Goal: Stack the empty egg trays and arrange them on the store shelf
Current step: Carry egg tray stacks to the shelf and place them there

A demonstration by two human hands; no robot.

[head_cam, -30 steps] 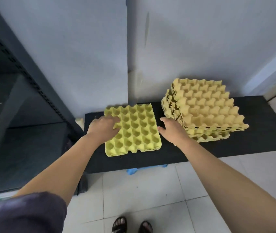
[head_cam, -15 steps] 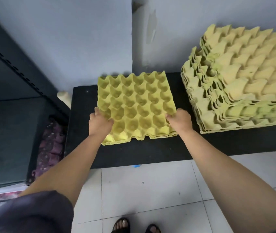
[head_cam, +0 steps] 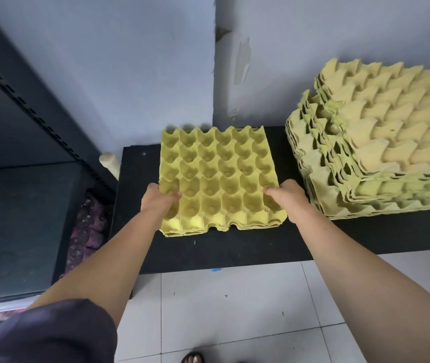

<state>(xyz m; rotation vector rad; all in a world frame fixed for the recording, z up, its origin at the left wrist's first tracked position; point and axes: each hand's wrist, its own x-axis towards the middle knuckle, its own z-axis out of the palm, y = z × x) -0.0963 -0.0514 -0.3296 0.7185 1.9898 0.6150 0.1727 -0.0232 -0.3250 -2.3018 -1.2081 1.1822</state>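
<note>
Firmly, left hand (head_cam: 159, 204) and right hand (head_cam: 286, 199) pinch opposite edges of the tray stack (head_cam: 216, 176). A level lift toward the tall pile (head_cam: 381, 158) right of the grip looks safest.

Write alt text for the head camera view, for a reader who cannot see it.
The left hand and right hand grip opposite sides of a thin stack of yellow egg trays on a low black platform. A taller, uneven pile of trays sits to its right; dark shelving stands left.

Storeroom: egg tray pile (head_cam: 392, 142), shelving (head_cam: 25, 106)
</note>
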